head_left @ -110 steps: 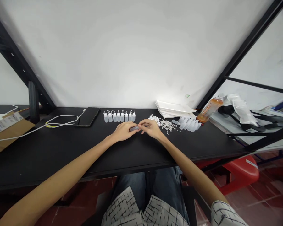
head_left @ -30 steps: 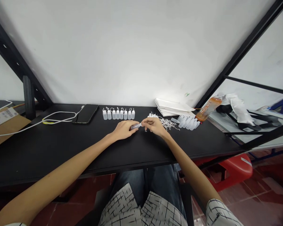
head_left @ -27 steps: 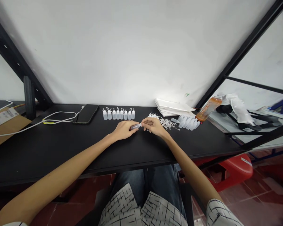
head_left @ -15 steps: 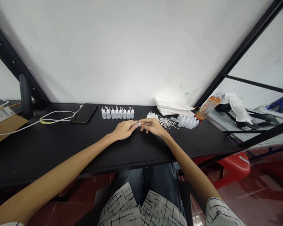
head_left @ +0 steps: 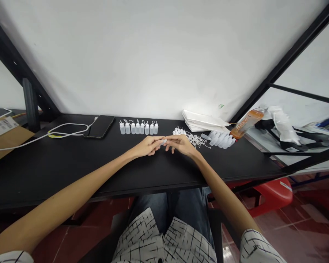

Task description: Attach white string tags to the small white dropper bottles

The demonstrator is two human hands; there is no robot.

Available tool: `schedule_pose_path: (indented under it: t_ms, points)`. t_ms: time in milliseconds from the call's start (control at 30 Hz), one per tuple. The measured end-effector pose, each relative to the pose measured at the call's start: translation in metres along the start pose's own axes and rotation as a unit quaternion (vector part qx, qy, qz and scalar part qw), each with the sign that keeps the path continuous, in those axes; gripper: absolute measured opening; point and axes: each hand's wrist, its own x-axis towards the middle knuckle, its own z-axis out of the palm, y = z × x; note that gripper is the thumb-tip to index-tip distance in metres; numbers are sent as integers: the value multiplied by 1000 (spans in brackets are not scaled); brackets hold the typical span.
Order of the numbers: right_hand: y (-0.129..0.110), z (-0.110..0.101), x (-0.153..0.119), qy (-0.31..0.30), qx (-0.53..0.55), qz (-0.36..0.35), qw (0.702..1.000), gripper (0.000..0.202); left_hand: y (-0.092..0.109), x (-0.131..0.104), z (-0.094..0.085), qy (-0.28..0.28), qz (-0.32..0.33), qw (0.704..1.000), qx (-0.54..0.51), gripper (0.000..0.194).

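Observation:
Between my two hands, over the middle of the black table (head_left: 104, 168), is a small translucent plastic bottle (head_left: 163, 142), largely hidden by fingers. My left hand (head_left: 148, 146) is closed around its body. From the other side, the fingers of my right hand (head_left: 181, 144) pinch its top end; what exactly they grip there is too small to make out. Behind my left hand stands a row of several small capped bottles (head_left: 137, 128), upright, with looped straps. Beyond my right hand lies a pile of white caps with thin straps (head_left: 196, 140). Several capless bottles (head_left: 222, 139) lie on their sides farther right.
White folded sheets (head_left: 203, 121) lie against the wall. An orange drink bottle (head_left: 246, 123) leans at the right edge by the black frame. At left are a phone (head_left: 100, 126), a white cable (head_left: 68, 136) and a cardboard package (head_left: 8, 138).
The view has shifted slightly. My left fingers have curled more around the small bottle, and both hands stay together at its top.

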Motion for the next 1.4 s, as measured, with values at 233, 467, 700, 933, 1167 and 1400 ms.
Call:
schedule_pose_path:
  t_ms: [233, 467, 700, 933, 1167, 1400]
  points:
    - [-2, 0, -1, -8, -19, 4, 1000, 41, 5, -2, -2, -17, -6, 1000, 12, 49]
    - [-5, 1, -1, -6, -25, 14, 1000, 42, 1, -2, 0, 24, -9, 997, 75, 67]
    - [-2, 2, -1, 15, -34, 23, 999, 41, -7, -1, 2, 46, 6, 991, 124, 73]
    - [1, 0, 1, 66, -32, 12, 997, 38, -2, 0, -2, 39, 14, 985, 167, 52]
    - [0, 0, 1, 51, -24, 9, 998, 38, 5, -2, -6, 18, 11, 985, 172, 41]
    - [0, -1, -1, 19, -32, 30, 999, 36, 2, -1, -7, 40, 34, 977, 206, 35]
